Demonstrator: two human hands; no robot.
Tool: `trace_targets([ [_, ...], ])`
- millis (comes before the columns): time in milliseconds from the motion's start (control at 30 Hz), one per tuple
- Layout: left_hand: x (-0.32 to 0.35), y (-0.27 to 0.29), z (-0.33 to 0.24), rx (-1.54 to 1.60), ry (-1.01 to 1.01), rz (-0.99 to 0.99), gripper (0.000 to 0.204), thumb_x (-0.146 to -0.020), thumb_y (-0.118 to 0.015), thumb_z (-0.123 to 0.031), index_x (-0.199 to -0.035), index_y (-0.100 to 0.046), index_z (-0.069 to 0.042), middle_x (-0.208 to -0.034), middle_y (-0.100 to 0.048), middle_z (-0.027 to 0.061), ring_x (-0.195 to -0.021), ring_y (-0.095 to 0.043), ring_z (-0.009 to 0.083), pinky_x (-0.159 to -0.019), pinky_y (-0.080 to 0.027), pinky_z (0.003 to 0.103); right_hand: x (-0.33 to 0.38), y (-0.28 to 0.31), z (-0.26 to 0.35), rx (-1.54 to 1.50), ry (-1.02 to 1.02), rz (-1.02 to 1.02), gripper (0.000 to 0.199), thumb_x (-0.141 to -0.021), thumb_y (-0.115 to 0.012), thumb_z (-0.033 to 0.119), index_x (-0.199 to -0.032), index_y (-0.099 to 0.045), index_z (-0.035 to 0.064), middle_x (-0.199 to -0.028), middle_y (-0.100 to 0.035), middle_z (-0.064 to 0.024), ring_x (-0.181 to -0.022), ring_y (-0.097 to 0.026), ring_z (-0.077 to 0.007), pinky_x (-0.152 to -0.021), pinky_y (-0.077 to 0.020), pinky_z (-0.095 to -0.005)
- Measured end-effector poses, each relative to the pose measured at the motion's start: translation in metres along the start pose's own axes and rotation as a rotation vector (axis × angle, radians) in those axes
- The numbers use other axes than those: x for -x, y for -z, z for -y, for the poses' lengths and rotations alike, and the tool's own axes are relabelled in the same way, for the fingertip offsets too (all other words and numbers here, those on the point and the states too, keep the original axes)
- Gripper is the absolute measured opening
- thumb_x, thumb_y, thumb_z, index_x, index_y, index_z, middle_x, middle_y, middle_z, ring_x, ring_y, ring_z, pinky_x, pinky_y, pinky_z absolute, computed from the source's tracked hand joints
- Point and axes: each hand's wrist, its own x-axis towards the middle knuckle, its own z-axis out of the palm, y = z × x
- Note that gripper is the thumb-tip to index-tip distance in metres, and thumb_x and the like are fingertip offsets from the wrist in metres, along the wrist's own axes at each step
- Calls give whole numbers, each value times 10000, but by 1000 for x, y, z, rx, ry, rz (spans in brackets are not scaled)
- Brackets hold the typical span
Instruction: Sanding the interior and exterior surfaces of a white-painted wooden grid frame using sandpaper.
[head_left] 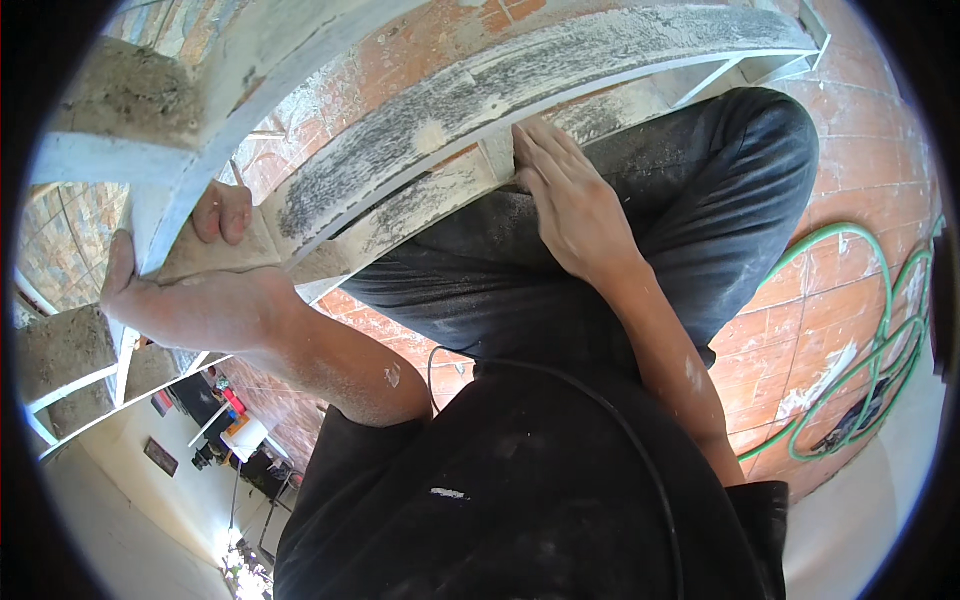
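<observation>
A long curved wooden frame (430, 125), coated in dusty white and grey, arches across my lap. My left hand (225, 285) is closed around a pale upright part of it at the left. The fingers wrap one side and the thumb the other. My right hand (585, 205) is at the frame's inner edge, beside a short pale crosspiece (497, 155). Its fingers are pressed together and bent at the tips. Whatever lies under those fingertips is hidden. Dust coats both hands and the lower arms.
My dark-trousered leg (740, 170) is folded beneath the frame. Orange floor tiles (780, 350) carry white smears. A coiled green hose (885, 340) lies at the right. A thin dark cable (610, 410) runs over my shirt. Another curved white part (250, 80) rises at upper left.
</observation>
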Motion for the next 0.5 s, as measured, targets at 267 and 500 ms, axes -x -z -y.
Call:
trace_targets([
  [267, -1, 1, -4, 23, 23, -36, 363, -810, -349, -371, -739, -429, -24, -567, -327, 71, -494, -299, 154, -483, -242, 284, -1, -11, -1, 63, 51, -20, 316, -906, -489, 90, -1182, -518, -62, -1204, -540, -235, -1193, -460, -391, -1016, -383, -430],
  [500, -11, -3, -8, 26, 63, -3, 384, -800, -391, -391, -741, -427, -14, -580, -345, 63, -511, -302, 148, -488, -248, 280, -12, 41, 11, -581, -585, -44, 381, -991, -359, 225, -1174, -591, -15, -1108, -634, -158, -1063, -583, -242, -962, -418, -311],
])
